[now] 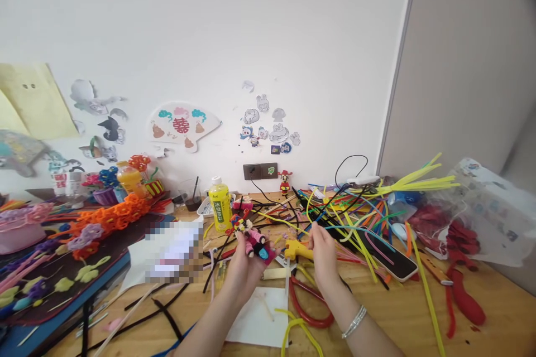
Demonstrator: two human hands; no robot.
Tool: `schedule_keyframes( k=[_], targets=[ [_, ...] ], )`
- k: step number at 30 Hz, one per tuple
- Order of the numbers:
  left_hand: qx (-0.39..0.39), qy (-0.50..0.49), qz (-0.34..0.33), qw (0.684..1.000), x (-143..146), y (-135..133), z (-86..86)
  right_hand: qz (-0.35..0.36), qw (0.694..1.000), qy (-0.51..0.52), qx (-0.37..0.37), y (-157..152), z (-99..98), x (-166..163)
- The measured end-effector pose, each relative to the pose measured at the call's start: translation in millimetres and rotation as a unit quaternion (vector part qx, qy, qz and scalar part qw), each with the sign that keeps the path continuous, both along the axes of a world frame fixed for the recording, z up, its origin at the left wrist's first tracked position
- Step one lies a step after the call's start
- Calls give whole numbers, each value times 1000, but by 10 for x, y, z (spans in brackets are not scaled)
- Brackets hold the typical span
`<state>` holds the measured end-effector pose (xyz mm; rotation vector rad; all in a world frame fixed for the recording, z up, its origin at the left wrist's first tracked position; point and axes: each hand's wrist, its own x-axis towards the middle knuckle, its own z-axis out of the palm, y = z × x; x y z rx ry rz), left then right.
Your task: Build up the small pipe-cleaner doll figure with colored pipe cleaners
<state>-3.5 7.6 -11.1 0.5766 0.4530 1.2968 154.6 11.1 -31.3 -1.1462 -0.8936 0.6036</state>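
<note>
The left hand (243,268) is clamped on a small fuzzy doll (253,239) at the middle of the table (391,309), while the right hand (324,255), fingers curled, meets a yellow tool (297,249), though I cannot tell what it grips. To the left, blocky blur covers part of a white sheet (140,248). Farther off stand a yellow-labelled bottle (220,206) and a cup (191,202) of dark liquid; the far-right plastic bag's (498,234) contents are unclear.

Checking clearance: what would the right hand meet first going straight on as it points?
Probably the near-left edge of the loose pipe-cleaner pile, just beyond the right hand. Depth is unclear; it might pass above.
</note>
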Motion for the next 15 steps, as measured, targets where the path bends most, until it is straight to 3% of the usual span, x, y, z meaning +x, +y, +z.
schedule_keyframes(
  k=[3,5,9,12,15],
  targets=[
    [8,-8,1,1000,1,1,20,-51,996,-67,37,-17,15,30],
    [-6,-20,12,1000,5,4,26,-44,982,-154,98,-86,41,-40],
    [-7,-18,-4,1000,25,-9,9,46,903,-376,204,-264,73,-265],
    [1,16,-40,999,59,-66,-17,18,867,-453,208,-332,58,-374],
    [-6,39,-19,999,110,-141,-40,-22,854,-473,217,-339,34,-402]
  ],
)
